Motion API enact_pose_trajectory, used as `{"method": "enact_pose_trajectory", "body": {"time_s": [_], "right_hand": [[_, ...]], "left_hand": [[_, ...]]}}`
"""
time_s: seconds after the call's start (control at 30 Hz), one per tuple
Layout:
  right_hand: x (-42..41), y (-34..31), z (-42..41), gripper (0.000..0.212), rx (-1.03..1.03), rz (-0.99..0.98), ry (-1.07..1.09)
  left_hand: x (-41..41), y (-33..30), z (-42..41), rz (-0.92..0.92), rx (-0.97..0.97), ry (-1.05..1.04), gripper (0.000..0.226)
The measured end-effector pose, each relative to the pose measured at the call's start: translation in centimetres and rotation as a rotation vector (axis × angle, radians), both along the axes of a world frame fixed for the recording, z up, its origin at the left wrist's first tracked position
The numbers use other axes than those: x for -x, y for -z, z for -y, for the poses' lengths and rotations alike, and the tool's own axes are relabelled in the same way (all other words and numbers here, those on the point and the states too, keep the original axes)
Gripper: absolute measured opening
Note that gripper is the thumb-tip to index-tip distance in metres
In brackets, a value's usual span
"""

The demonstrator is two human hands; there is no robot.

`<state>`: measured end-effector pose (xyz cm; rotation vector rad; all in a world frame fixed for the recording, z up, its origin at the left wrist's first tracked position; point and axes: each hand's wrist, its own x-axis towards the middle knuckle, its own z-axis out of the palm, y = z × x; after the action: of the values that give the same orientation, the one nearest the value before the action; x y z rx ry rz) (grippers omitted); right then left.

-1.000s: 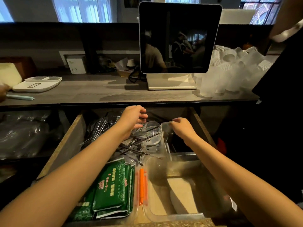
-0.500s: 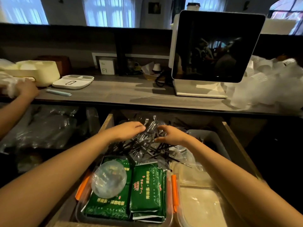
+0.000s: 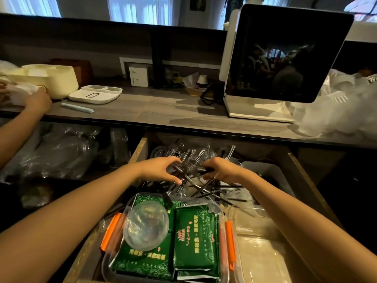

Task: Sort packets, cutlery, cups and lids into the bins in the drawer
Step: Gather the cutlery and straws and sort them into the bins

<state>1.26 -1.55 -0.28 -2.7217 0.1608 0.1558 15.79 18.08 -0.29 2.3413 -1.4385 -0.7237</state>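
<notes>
A grey wood-grain worktop runs under dim windows, carrying a dark screen on a white stand and a heap of white paper cups at its right end. Below it the wooden drawer stands open. My left hand and right hand meet over the tangle of black plastic cutlery in clear wrappers at the drawer's back. Both hands curl their grip into the pile, each closing on a few pieces. The pieces lie crossed every way, with no common long axis, so I judge they need gathering parallel before lifting. Nearer me sits a clear bin with orange clips, holding green foil packets with a clear domed lid resting on them. The grey bin lies just right of my right hand, the nearer one.
</notes>
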Motion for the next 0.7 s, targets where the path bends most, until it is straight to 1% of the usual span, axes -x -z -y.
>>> {"method": "enact_pose_trajectory", "body": {"time_s": [0.03, 0.07, 0.1, 0.13, 0.2, 0.27, 0.37, 0.43, 0.5, 0.57, 0.63, 0.7], "right_hand": [[0.2, -0.3, 0.0, 0.003, -0.001, 0.01, 0.001], [0.2, -0.5, 0.3, 0.016, -0.006, 0.026, 0.008], [0.3, -0.8, 0.5, 0.024, -0.002, 0.048, 0.008], [0.3, -0.9, 0.9, 0.023, -0.01, 0.07, 0.029], [0.2, -1.1, 1.7, 0.01, -0.074, 0.129, 0.081], [0.1, -1.4, 2.2, 0.002, -0.193, 0.189, 0.169], [-0.2, -1.8, 2.5, 0.01, -0.368, 0.296, 0.294], [0.0, -2.4, 2.3, 0.012, -0.492, 0.403, 0.371], [0.2, -3.1, 2.2, 0.014, -0.657, 0.513, 0.44], [0.4, -3.8, 2.2, 0.015, -0.76, 0.56, 0.471], [0.5, -4.2, 2.2, 0.014, -0.736, 0.562, 0.487], [0.7, -4.2, 2.0, 0.01, -0.7, 0.503, 0.493]], "left_hand": [[0.0, 0.1, 0.1, 0.017, 0.01, -0.011, 0.086], [0.0, 0.2, 0.3, 0.029, 0.028, -0.021, 0.083], [0.0, 0.2, 0.4, 0.034, 0.054, -0.033, 0.079], [-0.1, 0.1, 0.5, 0.035, 0.094, -0.045, 0.071], [-0.1, -0.1, 0.7, 0.031, 0.176, -0.063, 0.059], [-0.3, -0.6, 0.8, 0.006, 0.234, -0.075, 0.052], [-0.7, -1.3, 0.7, -0.084, 0.3, -0.119, 0.049], [-1.3, -1.5, 0.6, -0.069, 0.339, -0.187, 0.053], [-1.8, -2.0, 0.3, -0.075, 0.401, -0.279, 0.054], [-2.0, -2.6, 0.1, -0.163, 0.499, -0.371, 0.05], [-2.0, -3.3, -0.1, -0.239, 0.602, -0.456, 0.045], [-1.9, -3.8, -0.1, -0.266, 0.677, -0.52, 0.039]]}}
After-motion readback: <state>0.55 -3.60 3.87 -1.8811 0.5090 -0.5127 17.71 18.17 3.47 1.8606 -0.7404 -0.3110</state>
